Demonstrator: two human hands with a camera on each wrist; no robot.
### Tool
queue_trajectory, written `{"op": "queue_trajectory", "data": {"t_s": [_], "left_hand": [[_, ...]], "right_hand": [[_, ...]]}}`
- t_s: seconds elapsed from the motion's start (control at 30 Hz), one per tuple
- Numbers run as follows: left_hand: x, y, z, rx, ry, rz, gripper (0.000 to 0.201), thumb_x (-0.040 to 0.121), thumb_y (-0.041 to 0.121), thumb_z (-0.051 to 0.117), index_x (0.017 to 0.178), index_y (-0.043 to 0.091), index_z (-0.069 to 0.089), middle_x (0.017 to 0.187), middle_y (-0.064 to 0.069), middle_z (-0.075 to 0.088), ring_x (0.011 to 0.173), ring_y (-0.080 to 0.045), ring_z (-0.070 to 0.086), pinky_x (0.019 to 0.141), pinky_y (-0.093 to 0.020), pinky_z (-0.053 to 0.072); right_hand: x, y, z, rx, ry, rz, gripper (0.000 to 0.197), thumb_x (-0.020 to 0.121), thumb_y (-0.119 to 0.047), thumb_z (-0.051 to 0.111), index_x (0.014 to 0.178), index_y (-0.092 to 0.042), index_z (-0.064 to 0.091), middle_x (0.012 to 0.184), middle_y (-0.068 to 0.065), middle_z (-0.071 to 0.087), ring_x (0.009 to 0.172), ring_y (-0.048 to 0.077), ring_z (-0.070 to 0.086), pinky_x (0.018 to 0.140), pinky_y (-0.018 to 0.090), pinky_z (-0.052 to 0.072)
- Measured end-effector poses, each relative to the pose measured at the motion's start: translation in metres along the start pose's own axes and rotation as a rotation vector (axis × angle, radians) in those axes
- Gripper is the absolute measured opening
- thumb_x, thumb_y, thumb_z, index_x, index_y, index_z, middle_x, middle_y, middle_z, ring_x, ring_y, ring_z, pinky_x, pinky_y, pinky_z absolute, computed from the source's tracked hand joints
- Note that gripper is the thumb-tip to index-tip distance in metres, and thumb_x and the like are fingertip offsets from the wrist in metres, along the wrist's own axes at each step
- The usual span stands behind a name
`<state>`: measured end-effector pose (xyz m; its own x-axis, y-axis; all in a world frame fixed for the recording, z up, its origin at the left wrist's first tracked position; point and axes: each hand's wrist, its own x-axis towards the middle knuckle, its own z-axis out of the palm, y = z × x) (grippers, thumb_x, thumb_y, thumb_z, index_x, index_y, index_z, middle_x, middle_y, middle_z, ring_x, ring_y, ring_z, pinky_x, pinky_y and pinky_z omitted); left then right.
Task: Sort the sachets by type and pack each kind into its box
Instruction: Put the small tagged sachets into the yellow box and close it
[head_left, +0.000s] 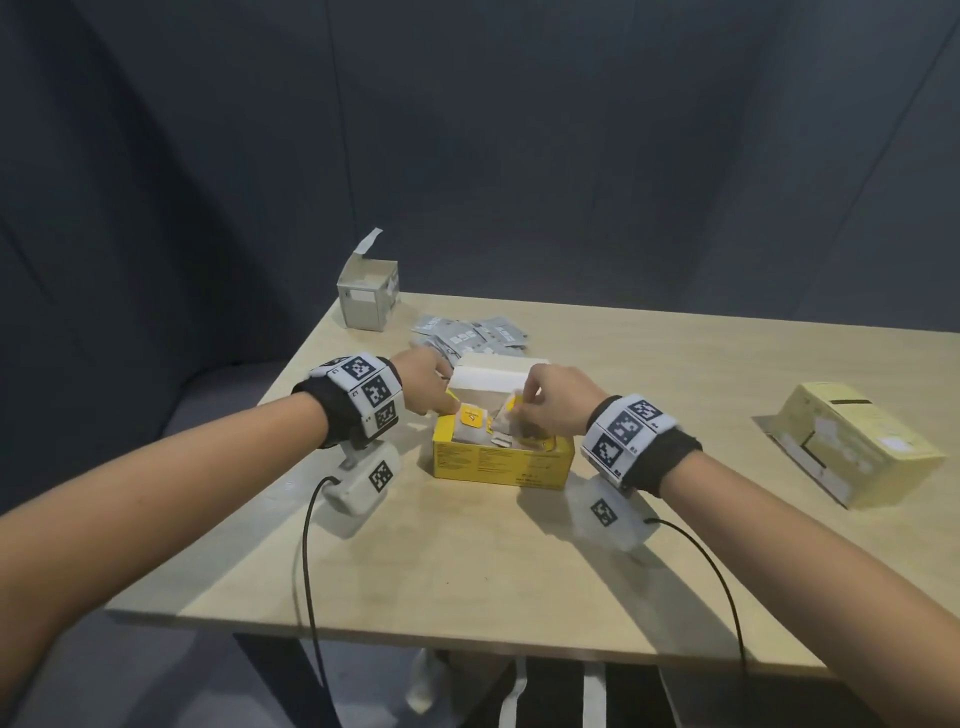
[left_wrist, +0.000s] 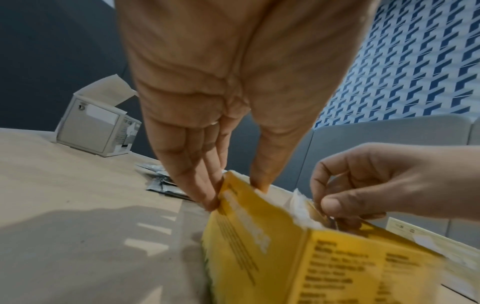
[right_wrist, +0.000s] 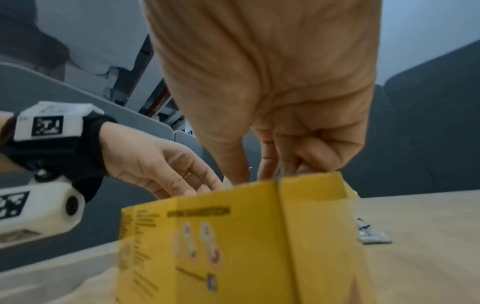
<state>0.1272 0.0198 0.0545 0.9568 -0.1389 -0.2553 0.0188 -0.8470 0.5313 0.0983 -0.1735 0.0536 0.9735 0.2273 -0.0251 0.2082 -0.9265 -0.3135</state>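
An open yellow box (head_left: 504, 460) stands mid-table, its lid (head_left: 493, 376) tipped back. White sachets with yellow labels (head_left: 471, 418) stand inside it. My left hand (head_left: 445, 399) pinches the box's left end wall, fingers outside and thumb inside, as the left wrist view shows (left_wrist: 233, 193). My right hand (head_left: 519, 415) reaches into the box's right half and pinches a white, yellow-labelled sachet (head_left: 511, 408) between thumb and forefinger (left_wrist: 324, 208). In the right wrist view the yellow box (right_wrist: 233, 236) hides the right fingertips (right_wrist: 265, 172). Grey sachets (head_left: 467, 332) lie in a pile behind the box.
A small grey box (head_left: 366, 299) with its flap up stands at the table's far left corner. A pale yellow box (head_left: 852, 447) lies on its side at the right. Black cables hang from both wrist cameras over the table's near edge (head_left: 467, 631).
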Motion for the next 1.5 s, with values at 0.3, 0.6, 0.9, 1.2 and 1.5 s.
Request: {"op": "queue_trajectory", "data": {"t_s": [0.3, 0.6, 0.9, 1.2, 1.5], "left_hand": [[0.003, -0.009, 0.004, -0.085, 0.007, 0.049, 0.050, 0.082, 0.019, 0.073, 0.127, 0.012, 0.054, 0.125, -0.019, 0.057, 0.100, -0.026, 0.062, 0.082, -0.034, 0.054], [0.006, -0.010, 0.005, -0.277, -0.014, 0.076, 0.068, 0.080, 0.003, 0.071, 0.140, 0.013, 0.039, 0.134, -0.007, 0.054, 0.116, -0.024, 0.058, 0.092, -0.036, 0.052], [-0.013, -0.006, -0.003, -0.559, 0.100, 0.273, 0.060, 0.082, -0.005, 0.065, 0.133, 0.018, 0.045, 0.122, -0.007, 0.056, 0.098, -0.020, 0.063, 0.076, -0.036, 0.055], [-0.023, -0.036, 0.001, -0.251, 0.047, 0.511, 0.023, 0.087, 0.028, 0.066, 0.110, 0.024, 0.067, 0.122, 0.005, 0.062, 0.115, -0.009, 0.058, 0.108, -0.033, 0.040], [-0.029, -0.037, 0.014, -0.021, 0.072, 0.518, 0.022, 0.083, 0.027, 0.072, 0.100, 0.040, 0.068, 0.132, 0.004, 0.052, 0.124, -0.009, 0.045, 0.103, -0.033, 0.042]], "right_hand": [[-0.003, 0.007, -0.037, 0.472, -0.073, -0.082, 0.008, 0.086, -0.008, 0.065, 0.082, -0.014, 0.063, 0.072, -0.003, 0.063, 0.062, 0.007, 0.055, 0.054, 0.014, 0.044], [0.001, 0.019, -0.028, -0.044, 0.036, -0.113, 0.017, 0.087, -0.025, 0.065, 0.102, -0.019, 0.067, 0.108, 0.000, 0.061, 0.084, 0.012, 0.052, 0.074, 0.024, 0.039], [-0.007, 0.046, -0.033, 0.828, 0.249, 0.201, 0.040, 0.099, -0.041, 0.037, 0.130, -0.017, 0.042, 0.128, 0.006, 0.051, 0.109, 0.023, 0.056, 0.080, 0.046, 0.055], [-0.031, 0.050, -0.012, 0.466, -0.004, -0.161, 0.033, 0.086, -0.038, 0.063, 0.118, -0.030, 0.065, 0.121, -0.008, 0.061, 0.109, 0.010, 0.057, 0.082, 0.030, 0.051], [-0.040, 0.048, 0.004, 0.169, 0.075, -0.250, 0.027, 0.080, -0.030, 0.074, 0.106, -0.030, 0.072, 0.121, -0.003, 0.057, 0.109, 0.012, 0.051, 0.097, 0.025, 0.037]]}}
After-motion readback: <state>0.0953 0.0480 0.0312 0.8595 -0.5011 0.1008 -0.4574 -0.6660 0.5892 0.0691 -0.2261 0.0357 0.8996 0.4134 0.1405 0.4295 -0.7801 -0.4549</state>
